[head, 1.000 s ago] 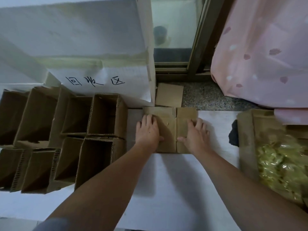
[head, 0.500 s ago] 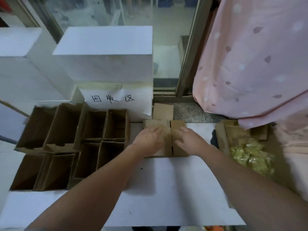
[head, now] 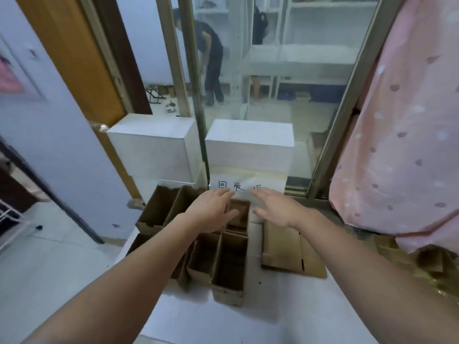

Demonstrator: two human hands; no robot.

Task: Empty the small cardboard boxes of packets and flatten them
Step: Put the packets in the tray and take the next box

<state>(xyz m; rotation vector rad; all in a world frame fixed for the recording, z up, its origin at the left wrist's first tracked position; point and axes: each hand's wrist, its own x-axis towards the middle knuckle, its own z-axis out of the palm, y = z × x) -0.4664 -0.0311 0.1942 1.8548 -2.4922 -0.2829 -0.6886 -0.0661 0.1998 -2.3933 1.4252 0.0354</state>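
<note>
Hands: left hand (head: 211,214) and right hand (head: 278,211) hover with fingers spread, grip holding nothing, over open brown cardboard boxes (head: 229,266) | flattened brown cardboard box (head: 285,249) lies just right on white table (head: 223,326), likely set aside as finished.

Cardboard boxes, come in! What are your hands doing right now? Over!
Left hand and right hand open, holding nothing, raised over the open boxes. Flattened box lies on the table. Nothing in the way.
</note>
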